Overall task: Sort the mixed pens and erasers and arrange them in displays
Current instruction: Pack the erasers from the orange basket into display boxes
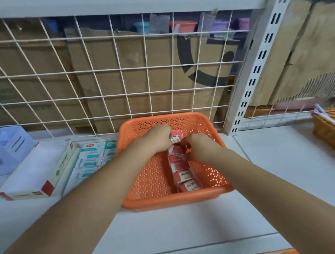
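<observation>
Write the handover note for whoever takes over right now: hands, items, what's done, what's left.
Left hand: pinches a red-and-white sleeved eraser at the far end of the row.
Right hand: fingers curled against the row just beside it; whether it grips one is unclear.
Things: the row of red-sleeved erasers runs down the orange perforated plastic basket; patterned pens lie in the brown wicker basket on the right.
Done: several erasers lined up.
Left: seat the held eraser and finish the row.
</observation>
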